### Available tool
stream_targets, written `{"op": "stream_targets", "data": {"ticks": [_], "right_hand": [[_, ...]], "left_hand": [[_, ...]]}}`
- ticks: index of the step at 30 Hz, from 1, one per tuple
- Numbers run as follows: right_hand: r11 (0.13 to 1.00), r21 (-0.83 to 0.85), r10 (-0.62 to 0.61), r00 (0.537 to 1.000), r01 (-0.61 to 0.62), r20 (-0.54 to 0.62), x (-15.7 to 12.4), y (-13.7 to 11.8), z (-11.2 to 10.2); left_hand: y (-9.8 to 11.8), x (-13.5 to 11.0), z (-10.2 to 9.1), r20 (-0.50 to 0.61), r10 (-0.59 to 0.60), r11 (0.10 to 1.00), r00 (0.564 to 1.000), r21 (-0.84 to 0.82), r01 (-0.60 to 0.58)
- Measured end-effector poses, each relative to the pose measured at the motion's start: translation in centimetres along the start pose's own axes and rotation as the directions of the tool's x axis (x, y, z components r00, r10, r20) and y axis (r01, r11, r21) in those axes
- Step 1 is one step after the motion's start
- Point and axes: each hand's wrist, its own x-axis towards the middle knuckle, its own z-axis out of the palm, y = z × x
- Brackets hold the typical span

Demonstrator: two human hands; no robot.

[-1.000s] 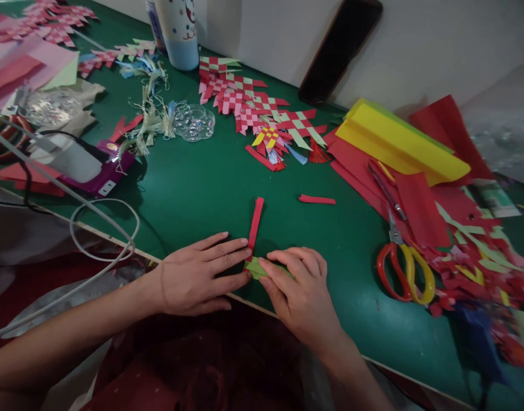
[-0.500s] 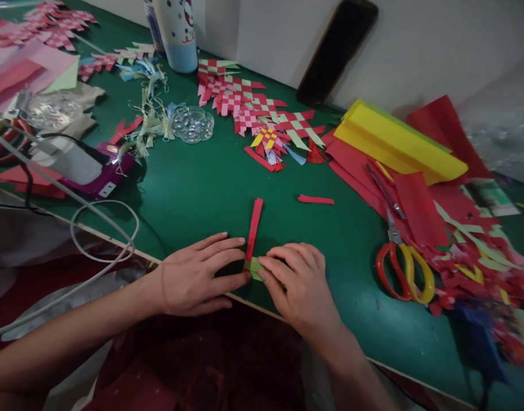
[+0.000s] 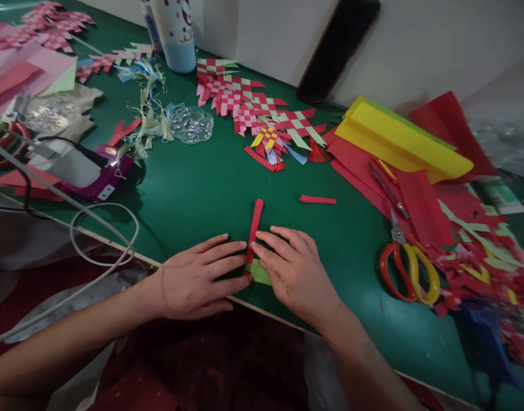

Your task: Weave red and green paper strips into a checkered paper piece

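At a green table, a person's right hand has left the green paper strip it was covering half a second ago and moved up to the red paper strip; the left hand has stayed in place, which suggests that attention has passed from the green strip to the red one while the join is kept steady. The red strip points from the join toward 12 o'clock; the green strip runs toward 4 o'clock, more of it now bare. The left hand lies flat at 9 o'clock, fingers spread, a fingertip at the join; the right, at 3 o'clock, has its fingers gathered at the red strip's edge (whether they pinch it or only press, one cannot tell, the thumb being largely hidden).

Toward 11 o'clock from the join sits a clear flower-shaped tray, scattered with small round pieces, some resembling craft eyes; toward 10 o'clock, farther off, a clear packet holds a heap of silvery bits too fine to identify; beyond the tray, an upright bottle keeps its contents out of sight; toward 2 o'clock, at the far right, lies clear plastic wrapping, its contents blurred.
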Motion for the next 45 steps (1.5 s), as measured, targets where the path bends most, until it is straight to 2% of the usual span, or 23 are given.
{"op": "stream_targets", "data": {"ticks": [10,17,21,26,33,39,43,45], "right_hand": [[1.0,-0.011,0.007,1.0,-0.007,-0.005,0.1,0.1,0.0],[1.0,-0.002,0.005,0.999,-0.005,-0.035,0.0,0.0,0.2],[0.999,0.05,0.015,0.996,-0.01,-0.091,-0.1,0.3,0.0],[0.996,0.093,0.006,0.983,0.011,-0.186,-1.2,-0.1,-1.0],[0.995,0.059,-0.077,0.99,0.084,-0.119,-2.7,-1.7,-0.4],[0.992,0.057,-0.111,0.992,0.114,-0.055,-3.2,-1.5,0.5],[0.991,0.058,-0.121,0.991,0.124,-0.049,-3.5,-1.1,0.4],[0.993,0.066,-0.09,0.993,0.095,-0.075,-3.3,-1.0,0.4]], "left_hand": [[0.0,0.0,-0.2,0.001,0.012,1.0,1.0,-0.014,-0.012],[-0.2,1.6,-1.3,-0.081,-0.158,0.987,0.984,-0.025,0.157],[-1.4,3.1,-1.8,-0.088,-0.143,0.99,0.986,-0.006,0.143],[-2.4,5.1,-1.4,-0.106,-0.066,0.997,0.992,-0.035,0.062],[-2.6,6.5,-0.6,-0.095,-0.126,0.992,0.988,-0.039,0.122],[-3.0,6.3,-0.2,-0.09,-0.149,0.984,0.985,-0.109,0.139],[-3.1,6.3,-0.2,-0.103,-0.168,0.978,0.98,-0.146,0.152],[-3.2,6.3,-0.2,-0.115,-0.179,0.974,0.977,-0.163,0.16]]}}
